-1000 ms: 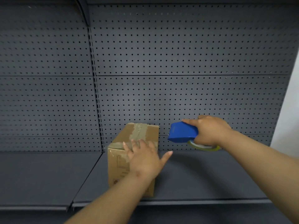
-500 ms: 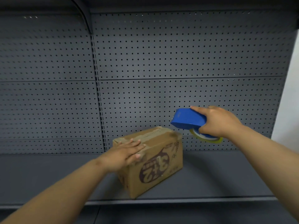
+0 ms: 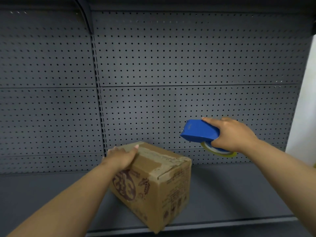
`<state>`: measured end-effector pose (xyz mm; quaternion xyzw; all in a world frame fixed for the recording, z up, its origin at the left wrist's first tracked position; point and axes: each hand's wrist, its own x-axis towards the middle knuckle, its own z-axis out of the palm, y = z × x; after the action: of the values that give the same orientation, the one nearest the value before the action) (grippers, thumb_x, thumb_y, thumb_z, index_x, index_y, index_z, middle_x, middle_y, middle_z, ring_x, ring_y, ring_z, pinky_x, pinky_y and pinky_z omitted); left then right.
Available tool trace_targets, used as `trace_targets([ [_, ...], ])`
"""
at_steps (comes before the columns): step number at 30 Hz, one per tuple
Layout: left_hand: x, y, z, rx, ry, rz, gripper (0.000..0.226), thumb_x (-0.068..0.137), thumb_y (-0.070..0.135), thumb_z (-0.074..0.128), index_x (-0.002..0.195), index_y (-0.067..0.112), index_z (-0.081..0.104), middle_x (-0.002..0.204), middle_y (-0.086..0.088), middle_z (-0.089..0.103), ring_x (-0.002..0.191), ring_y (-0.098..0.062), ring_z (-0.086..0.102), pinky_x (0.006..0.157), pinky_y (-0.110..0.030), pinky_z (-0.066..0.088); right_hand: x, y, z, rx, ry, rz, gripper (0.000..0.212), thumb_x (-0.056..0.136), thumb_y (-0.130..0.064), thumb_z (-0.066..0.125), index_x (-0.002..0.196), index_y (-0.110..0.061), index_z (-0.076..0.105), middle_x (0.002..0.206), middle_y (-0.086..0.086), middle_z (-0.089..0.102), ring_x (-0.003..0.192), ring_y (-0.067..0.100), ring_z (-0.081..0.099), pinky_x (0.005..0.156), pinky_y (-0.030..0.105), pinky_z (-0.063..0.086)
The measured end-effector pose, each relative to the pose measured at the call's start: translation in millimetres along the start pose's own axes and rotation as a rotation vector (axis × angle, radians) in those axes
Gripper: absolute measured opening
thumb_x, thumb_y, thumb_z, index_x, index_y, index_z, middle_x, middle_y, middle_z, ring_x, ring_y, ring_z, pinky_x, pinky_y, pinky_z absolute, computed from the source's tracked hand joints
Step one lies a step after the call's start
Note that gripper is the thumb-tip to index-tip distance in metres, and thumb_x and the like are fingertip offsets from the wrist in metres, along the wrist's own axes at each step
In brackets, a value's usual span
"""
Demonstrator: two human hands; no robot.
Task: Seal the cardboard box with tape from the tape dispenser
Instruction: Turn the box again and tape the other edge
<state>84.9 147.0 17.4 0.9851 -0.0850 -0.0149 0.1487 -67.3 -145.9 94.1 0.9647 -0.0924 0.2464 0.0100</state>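
Observation:
A brown cardboard box point(image 3: 160, 183) with dark red print and old tape along its top seam stands on the grey shelf point(image 3: 230, 190), one corner turned toward me. My left hand point(image 3: 122, 157) grips the box's top left edge, fingers curled over the top. My right hand point(image 3: 234, 133) holds a blue tape dispenser point(image 3: 199, 130) in the air, up and to the right of the box and apart from it. A yellowish roll of tape point(image 3: 220, 152) shows under the hand.
A dark grey pegboard wall point(image 3: 171, 65) rises right behind the shelf. The shelf's front lip point(image 3: 230, 223) runs below the box's near corner. A white wall point(image 3: 309, 100) borders the right side.
My left hand has turned the box further, so a corner now points at me, and has shifted from flat on top to gripping the top left edge. The dispenser stays raised at the right.

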Motion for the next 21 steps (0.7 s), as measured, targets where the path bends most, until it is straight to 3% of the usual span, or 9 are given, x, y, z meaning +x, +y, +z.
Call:
trace_targets([
  [1,5.9,1.1,2.8,-0.043,-0.014,0.005,0.119,0.059,0.09,-0.001,0.144,0.012,0.028,0.156,-0.015,0.014,0.143,-0.034,0.006,0.115,-0.052,0.009,2.2,-1.1,1.3,-0.002,0.001,-0.004,0.075,0.074,-0.042,0.058,0.138,-0.047,0.019,0.094,-0.002,0.044,0.086,0.017,0.043,0.067,0.031,0.043],
  [3,9.6,3.7,7.2,-0.148,-0.056,0.029,0.094,0.078,0.076,0.021,0.147,0.013,0.016,0.158,-0.011,-0.002,0.143,-0.032,-0.01,0.115,-0.05,0.004,7.3,-2.6,4.4,-0.004,0.004,-0.015,0.075,0.075,-0.042,0.058,0.139,-0.046,0.019,0.093,-0.002,0.045,0.086,0.016,0.043,0.066,0.03,0.04],
  [6,22.2,2.6,10.7,-0.271,-0.09,0.133,0.084,0.085,0.064,0.037,0.148,0.015,0.011,0.158,-0.004,-0.009,0.142,-0.028,-0.016,0.114,-0.049,0.002,15.3,-4.0,10.6,0.0,0.014,-0.027,0.075,0.074,-0.045,0.058,0.139,-0.046,0.019,0.092,-0.003,0.044,0.086,0.016,0.044,0.065,0.03,0.039],
  [11,46.7,-1.2,10.1,-0.363,-0.141,0.273,0.08,0.086,0.059,0.044,0.148,0.019,0.013,0.158,0.001,-0.007,0.143,-0.021,-0.014,0.115,-0.045,0.001,27.9,-11.6,20.5,0.047,0.044,-0.091,0.075,0.073,-0.048,0.061,0.137,-0.048,0.022,0.093,-0.003,0.047,0.088,0.014,0.041,0.067,0.028,0.036],
  [17,72.4,-7.0,14.3,-0.422,-0.256,0.415,0.072,0.087,0.054,0.045,0.147,0.026,0.016,0.157,0.012,-0.005,0.142,-0.011,-0.013,0.115,-0.042,0.0,42.8,-26.8,33.6,0.128,0.012,-0.199,0.08,0.072,-0.036,0.063,0.134,-0.056,0.016,0.089,-0.007,0.043,0.088,0.012,0.042,0.066,0.026,0.04],
  [21,85.4,-3.4,18.0,-0.475,-0.271,0.488,0.065,0.089,0.048,0.046,0.146,0.028,0.02,0.156,0.014,-0.002,0.141,-0.007,-0.012,0.115,-0.039,0.0,50.7,-37.6,38.9,0.178,0.017,-0.283,0.081,0.07,-0.045,0.065,0.133,-0.058,0.015,0.09,-0.004,0.044,0.085,0.012,0.042,0.068,0.028,0.041],
])
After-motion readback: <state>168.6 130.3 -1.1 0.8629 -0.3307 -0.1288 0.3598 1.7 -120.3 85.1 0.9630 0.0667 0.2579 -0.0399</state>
